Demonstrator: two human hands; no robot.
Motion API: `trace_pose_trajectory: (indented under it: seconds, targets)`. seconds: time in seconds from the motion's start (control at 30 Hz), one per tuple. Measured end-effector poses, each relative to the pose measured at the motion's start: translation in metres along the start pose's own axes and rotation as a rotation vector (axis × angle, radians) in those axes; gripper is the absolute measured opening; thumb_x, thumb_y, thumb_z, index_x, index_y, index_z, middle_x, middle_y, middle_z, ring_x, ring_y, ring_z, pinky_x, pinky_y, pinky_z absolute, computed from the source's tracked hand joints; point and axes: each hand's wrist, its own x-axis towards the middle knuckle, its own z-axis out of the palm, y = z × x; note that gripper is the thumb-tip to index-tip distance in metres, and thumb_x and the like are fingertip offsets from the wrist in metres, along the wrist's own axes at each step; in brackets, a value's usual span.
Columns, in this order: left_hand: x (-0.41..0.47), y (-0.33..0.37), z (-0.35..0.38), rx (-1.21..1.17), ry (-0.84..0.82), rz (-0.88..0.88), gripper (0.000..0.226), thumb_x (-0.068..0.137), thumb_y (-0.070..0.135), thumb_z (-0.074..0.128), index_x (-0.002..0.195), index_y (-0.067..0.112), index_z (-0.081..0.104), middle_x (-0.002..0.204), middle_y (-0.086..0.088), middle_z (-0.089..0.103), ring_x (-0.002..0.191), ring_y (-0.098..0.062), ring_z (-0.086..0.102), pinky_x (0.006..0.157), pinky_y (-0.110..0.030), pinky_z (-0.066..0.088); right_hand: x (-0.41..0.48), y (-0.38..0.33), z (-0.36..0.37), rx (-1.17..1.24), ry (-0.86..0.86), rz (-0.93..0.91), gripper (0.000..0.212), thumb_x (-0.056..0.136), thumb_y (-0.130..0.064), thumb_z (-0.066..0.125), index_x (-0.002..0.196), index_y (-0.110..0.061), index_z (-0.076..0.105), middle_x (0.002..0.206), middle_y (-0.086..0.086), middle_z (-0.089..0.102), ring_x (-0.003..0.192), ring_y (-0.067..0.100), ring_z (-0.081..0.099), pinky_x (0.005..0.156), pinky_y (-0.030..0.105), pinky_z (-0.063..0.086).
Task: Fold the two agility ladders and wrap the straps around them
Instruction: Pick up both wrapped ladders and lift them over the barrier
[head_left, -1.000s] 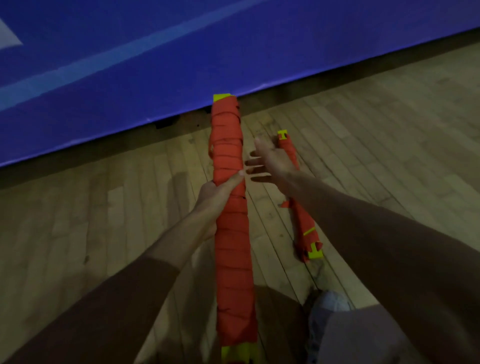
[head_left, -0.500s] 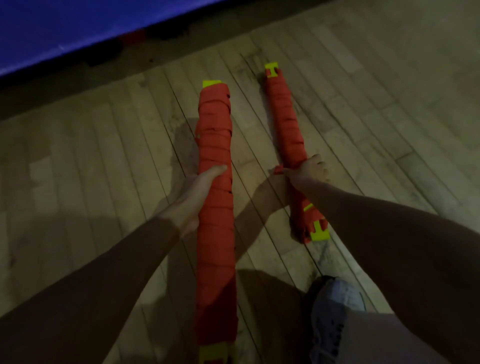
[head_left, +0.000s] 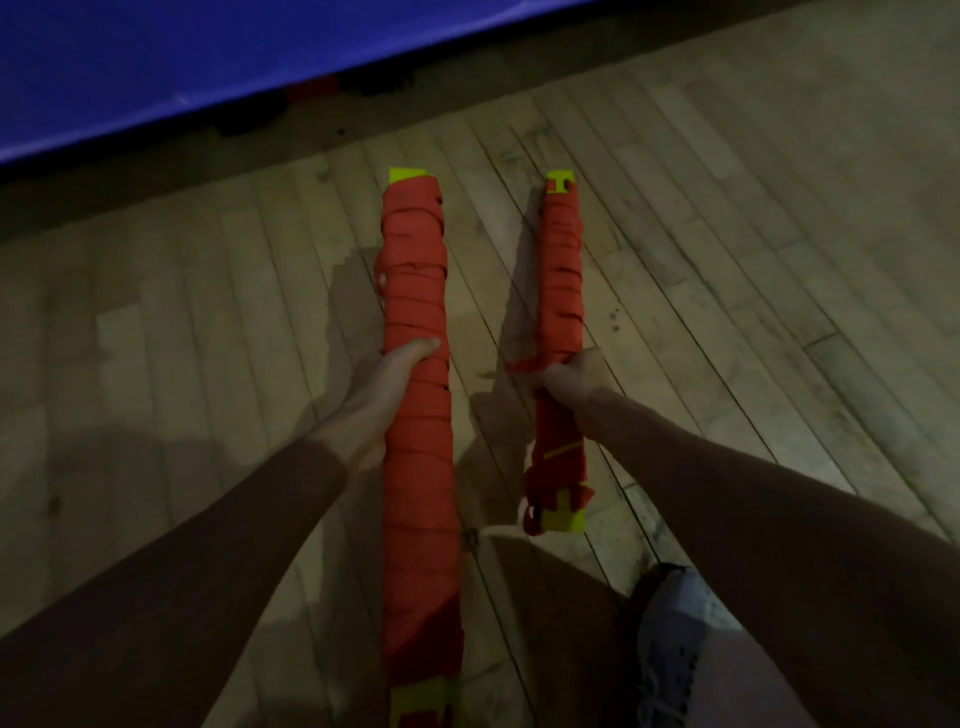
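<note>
Two folded agility ladders, each bound in orange strap with yellow rung ends showing, are held side by side over the wooden floor. My left hand (head_left: 387, 387) grips the thicker left bundle (head_left: 415, 291) around its middle. The thinner right bundle (head_left: 562, 270) is gripped by my right hand (head_left: 571, 376) near its middle. A loose orange strap end (head_left: 535, 512) hangs at the near end of the right bundle. Both bundles point away from me.
A blue mat (head_left: 182, 67) runs along the far edge of the wooden floor (head_left: 753, 291). My grey shoe (head_left: 670, 639) and trouser leg show at the lower right.
My right hand reached to the thinner bundle on the floor, closed on it and lifted it. It now sits level beside the left bundle. The view tilted down.
</note>
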Motion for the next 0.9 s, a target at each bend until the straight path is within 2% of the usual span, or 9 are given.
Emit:
trace_pose_trajectory:
  seconds: [0.13, 0.23, 0.37, 0.43, 0.5, 0.6, 0.67, 0.8, 0.9]
  targets:
    - [-0.027, 0.019, -0.031, 0.004, 0.043, 0.060, 0.031, 0.080, 0.034, 0.072, 0.099, 0.009, 0.069, 0.082, -0.013, 0.068, 0.066, -0.027, 0.065, 0.060, -0.036, 0.055, -0.028, -0.014, 0.003, -0.069, -0.097, -0.058, 0.069, 0.051, -0.008, 0.079, 0.114, -0.006, 0.052, 0.099, 0.013, 0.068, 0.081, 0.027, 0.069, 0.063, 0.038, 0.059]
    - [-0.059, 0.041, -0.053, -0.010, 0.056, 0.125, 0.034, 0.076, 0.037, 0.073, 0.098, 0.011, 0.070, 0.082, -0.012, 0.068, 0.063, -0.024, 0.066, 0.057, -0.035, 0.054, -0.063, -0.037, 0.003, -0.121, -0.162, -0.162, 0.089, 0.032, -0.020, 0.077, 0.116, -0.012, 0.049, 0.105, 0.007, 0.070, 0.087, 0.024, 0.070, 0.076, 0.045, 0.060]
    - [-0.106, 0.071, -0.077, -0.027, 0.063, 0.206, 0.054, 0.062, 0.048, 0.075, 0.105, 0.016, 0.071, 0.091, -0.010, 0.073, 0.073, -0.026, 0.070, 0.063, -0.037, 0.054, -0.133, -0.078, 0.003, -0.025, -0.192, -0.365, 0.073, 0.060, -0.031, 0.088, 0.121, -0.018, 0.049, 0.104, 0.004, 0.069, 0.087, 0.023, 0.069, 0.072, 0.038, 0.058]
    - [-0.132, 0.088, -0.086, -0.046, 0.078, 0.277, 0.048, 0.069, 0.046, 0.075, 0.106, 0.016, 0.070, 0.091, -0.010, 0.073, 0.073, -0.025, 0.070, 0.062, -0.036, 0.055, -0.167, -0.103, 0.007, 0.092, -0.252, -0.466, 0.055, 0.082, -0.054, 0.068, 0.121, -0.018, 0.054, 0.099, 0.005, 0.074, 0.076, 0.014, 0.069, 0.060, 0.028, 0.053]
    - [-0.146, 0.104, -0.089, -0.054, 0.122, 0.341, 0.032, 0.079, 0.041, 0.072, 0.100, 0.017, 0.070, 0.084, -0.008, 0.073, 0.068, -0.022, 0.070, 0.059, -0.033, 0.056, -0.185, -0.126, 0.015, 0.152, -0.259, -0.528, 0.058, 0.093, -0.068, 0.036, 0.115, -0.020, 0.060, 0.090, 0.006, 0.077, 0.061, 0.006, 0.064, 0.052, 0.024, 0.046]
    - [-0.152, 0.131, -0.094, -0.082, 0.167, 0.416, 0.025, 0.084, 0.036, 0.069, 0.099, 0.017, 0.069, 0.080, -0.006, 0.071, 0.063, -0.019, 0.068, 0.058, -0.031, 0.056, -0.197, -0.161, 0.031, 0.236, -0.232, -0.501, 0.056, 0.101, -0.058, 0.030, 0.108, -0.015, 0.066, 0.080, 0.005, 0.076, 0.062, 0.011, 0.067, 0.056, 0.025, 0.050]
    - [-0.146, 0.148, -0.097, -0.081, 0.176, 0.411, 0.028, 0.083, 0.037, 0.070, 0.099, 0.014, 0.069, 0.082, -0.009, 0.071, 0.065, -0.021, 0.067, 0.061, -0.034, 0.056, -0.197, -0.178, 0.037, 0.257, -0.306, -0.478, 0.043, 0.102, -0.050, 0.037, 0.105, -0.015, 0.062, 0.077, 0.005, 0.076, 0.056, 0.012, 0.067, 0.052, 0.024, 0.051]
    - [-0.133, 0.190, -0.108, -0.099, 0.190, 0.375, 0.044, 0.073, 0.045, 0.073, 0.100, 0.010, 0.069, 0.089, -0.015, 0.073, 0.073, -0.029, 0.069, 0.071, -0.046, 0.059, -0.181, -0.213, 0.047, 0.111, -0.355, -0.541, 0.046, 0.096, -0.056, 0.048, 0.110, -0.014, 0.063, 0.082, 0.008, 0.077, 0.061, 0.019, 0.067, 0.057, 0.032, 0.055]
    - [-0.155, 0.233, -0.113, -0.125, 0.207, 0.372, 0.049, 0.072, 0.043, 0.075, 0.107, 0.010, 0.067, 0.094, -0.016, 0.073, 0.074, -0.028, 0.070, 0.066, -0.040, 0.058, -0.200, -0.244, 0.038, 0.076, -0.311, -0.606, 0.053, 0.081, -0.067, 0.058, 0.104, -0.021, 0.067, 0.081, 0.007, 0.076, 0.069, 0.027, 0.072, 0.066, 0.047, 0.061]
